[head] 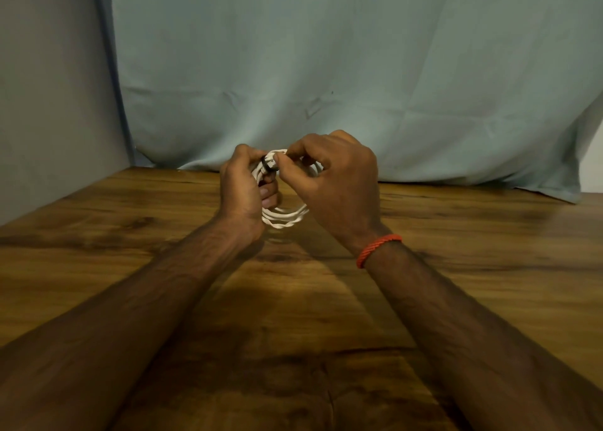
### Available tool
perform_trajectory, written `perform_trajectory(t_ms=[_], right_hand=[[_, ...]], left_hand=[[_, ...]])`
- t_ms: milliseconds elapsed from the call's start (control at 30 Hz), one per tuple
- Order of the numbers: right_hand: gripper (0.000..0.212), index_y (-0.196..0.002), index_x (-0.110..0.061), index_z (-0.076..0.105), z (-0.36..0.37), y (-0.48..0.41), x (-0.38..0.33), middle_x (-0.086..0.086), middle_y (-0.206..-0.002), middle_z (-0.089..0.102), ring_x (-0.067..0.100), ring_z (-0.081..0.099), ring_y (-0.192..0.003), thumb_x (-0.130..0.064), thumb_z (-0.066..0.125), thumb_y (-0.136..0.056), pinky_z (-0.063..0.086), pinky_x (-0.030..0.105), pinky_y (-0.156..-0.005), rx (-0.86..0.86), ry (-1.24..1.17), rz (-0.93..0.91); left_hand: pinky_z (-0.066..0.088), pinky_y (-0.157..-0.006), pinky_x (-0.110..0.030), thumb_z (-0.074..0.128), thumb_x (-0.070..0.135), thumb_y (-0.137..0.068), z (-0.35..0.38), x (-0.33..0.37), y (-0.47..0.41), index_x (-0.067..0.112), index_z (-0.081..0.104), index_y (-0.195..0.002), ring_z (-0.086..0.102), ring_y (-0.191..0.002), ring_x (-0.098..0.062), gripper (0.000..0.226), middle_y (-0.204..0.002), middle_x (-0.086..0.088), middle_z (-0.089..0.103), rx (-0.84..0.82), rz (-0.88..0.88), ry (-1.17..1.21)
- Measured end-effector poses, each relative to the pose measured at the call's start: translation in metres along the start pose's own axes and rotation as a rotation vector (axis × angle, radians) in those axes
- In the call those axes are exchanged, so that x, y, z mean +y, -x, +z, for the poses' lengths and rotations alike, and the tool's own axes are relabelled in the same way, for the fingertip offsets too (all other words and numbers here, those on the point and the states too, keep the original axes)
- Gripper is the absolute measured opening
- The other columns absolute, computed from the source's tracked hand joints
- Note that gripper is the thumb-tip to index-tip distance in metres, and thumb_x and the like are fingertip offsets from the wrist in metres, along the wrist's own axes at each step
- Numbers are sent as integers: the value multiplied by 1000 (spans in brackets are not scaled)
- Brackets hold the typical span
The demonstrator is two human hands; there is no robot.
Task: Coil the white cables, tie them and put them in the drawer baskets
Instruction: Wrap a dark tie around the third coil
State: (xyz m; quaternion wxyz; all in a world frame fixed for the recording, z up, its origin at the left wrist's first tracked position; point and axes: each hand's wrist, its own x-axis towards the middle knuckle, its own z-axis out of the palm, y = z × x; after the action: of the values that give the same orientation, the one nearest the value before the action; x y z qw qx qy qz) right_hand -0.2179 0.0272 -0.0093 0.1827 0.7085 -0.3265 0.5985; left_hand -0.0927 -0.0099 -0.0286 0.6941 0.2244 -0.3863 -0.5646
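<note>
Forearms come first, nearest the lens: I see the left forearm (114, 316) and the right forearm (473, 316) reaching in over the wooden table (293, 349) and converging on the white cable coil (284, 217). I give all positions below relative to that coil.

1. Far left of the coil, and behind it: a grey wall (49, 88).
2. Left flank of the coil: the left hand (243, 192). Its fingers are curled tightly round the bundled loops, with the fingertips showing inside the ring.
3. The coil itself: several white loops gathered into one upright ring, held between the two hands. I cannot tell whether its lowest loop touches the table.
4. Upper left of the coil: a black band (268, 166) wrapped round the strands, just beside the left thumb.
5. Upper right of the coil: the right hand (336, 182). Thumb and forefinger are closed in a pinch on the top of the coil, the thumb tip touching the band; the other fingers are bent behind the loops.
6. Right of the coil and nearer to me: a red braided cord (378, 249) round the right wrist.
7. Behind the coil: a pale blue cloth (326, 71) hanging down to the table's far edge.
</note>
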Motion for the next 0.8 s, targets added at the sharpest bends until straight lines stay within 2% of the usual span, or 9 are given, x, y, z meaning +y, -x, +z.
perform_trajectory(t_ms=[100, 333, 433, 533, 600, 700, 800], right_hand=[[21, -75, -15, 72, -1, -1, 1, -5, -69, 68, 20, 59, -70, -31, 71, -89, 46, 41, -60, 1, -24, -80], [22, -78, -11, 68, -9, -8, 0, 1, -74, 66, 23, 55, -73, -24, 68, -95, 44, 43, -56, -13, 122, -322], [19, -78, -10, 68, -9, -9, 1, 3, -76, 67, 24, 57, -73, -18, 66, -95, 45, 43, -51, -1, 192, -431], [20, -73, -10, 65, -8, -9, 0, 4, -70, 65, 26, 56, -67, -15, 68, -92, 44, 42, -48, 4, 198, -496], [21, -70, -10, 63, -7, -9, 0, 4, -65, 63, 26, 55, -63, -17, 71, -88, 44, 42, -50, -38, 142, -454], [21, -70, -10, 64, -6, -9, 1, 1, -62, 64, 22, 58, -57, -23, 78, -81, 48, 41, -53, -94, 37, -289], [18, -77, -11, 67, -6, -7, 4, -4, -66, 68, 14, 64, -59, -24, 80, -80, 53, 42, -57, -128, -75, -148]], left_hand=[[21, -34, -17, 43, 25, -91, 0, 2, -1, 12, 52, -70, 26, -35, -5, 26, -45, 7, 43, -9, 25, -8], [21, -37, -15, 46, 18, -90, 12, 8, 12, 15, 50, -64, 29, -35, -7, 27, -48, 2, 46, 61, 123, -63], [22, -39, -17, 45, 11, -92, 18, 8, 17, 17, 51, -58, 30, -37, -9, 35, -48, 1, 43, 104, 207, -127], [24, -39, -17, 44, 7, -95, 22, 5, 22, 23, 51, -46, 33, -38, -7, 52, -44, 7, 41, 105, 258, -163], [25, -42, -20, 45, 4, -95, 23, 4, 24, 23, 51, -45, 35, -41, -7, 54, -44, 8, 41, 113, 282, -191], [27, -40, -20, 46, 5, -94, 21, 3, 22, 17, 51, -58, 37, -42, -10, 38, -46, 4, 45, 139, 292, -254], [28, -41, -20, 48, 7, -93, 17, 3, 19, 17, 53, -63, 40, -46, -12, 31, -50, 3, 47, 156, 277, -273]])
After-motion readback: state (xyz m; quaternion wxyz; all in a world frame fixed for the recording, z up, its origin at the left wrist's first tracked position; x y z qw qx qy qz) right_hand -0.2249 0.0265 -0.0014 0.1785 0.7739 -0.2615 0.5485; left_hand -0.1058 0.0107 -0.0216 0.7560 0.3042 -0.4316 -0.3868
